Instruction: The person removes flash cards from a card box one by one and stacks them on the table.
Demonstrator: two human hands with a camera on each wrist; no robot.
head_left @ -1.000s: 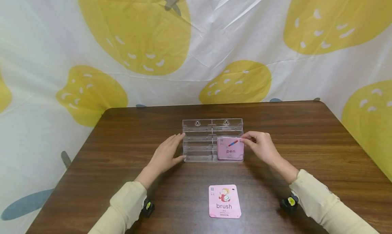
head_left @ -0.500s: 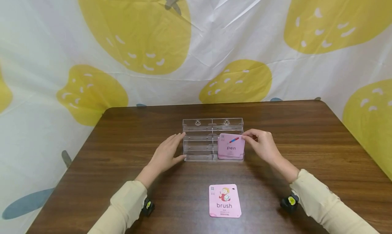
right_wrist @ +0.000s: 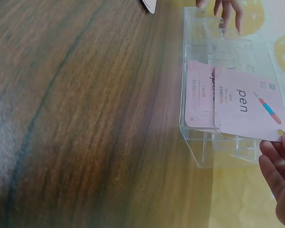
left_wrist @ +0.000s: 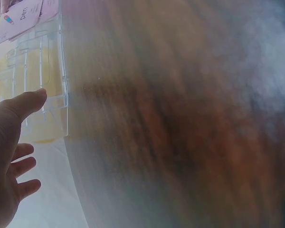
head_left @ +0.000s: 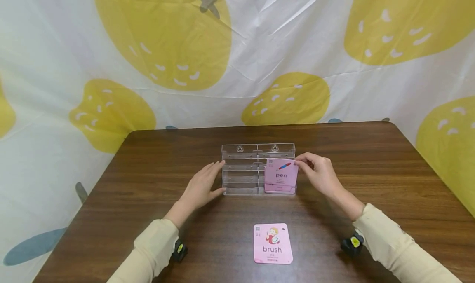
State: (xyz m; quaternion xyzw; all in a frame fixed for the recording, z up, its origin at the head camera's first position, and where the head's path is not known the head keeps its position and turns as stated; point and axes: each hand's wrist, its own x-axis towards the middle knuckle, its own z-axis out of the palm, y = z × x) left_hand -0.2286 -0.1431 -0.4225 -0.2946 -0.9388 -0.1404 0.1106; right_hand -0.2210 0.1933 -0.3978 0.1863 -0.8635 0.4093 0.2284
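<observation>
Our rack (head_left: 240, 191) has a back card (right_wrist: 199, 95) in its front right corner; our right hand (head_left: 320, 174) pinches the pen card (right_wrist: 249, 107) partly over it, left hand (head_left: 200, 186) loose at the rack's left edge.

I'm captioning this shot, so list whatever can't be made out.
- Right wrist view: most of the word on the lower card, covered by the pen card.
- Head view: the fine print on the brush card, too small to read.
- Left wrist view: most of the right hand, cut off at the top-left corner.
</observation>
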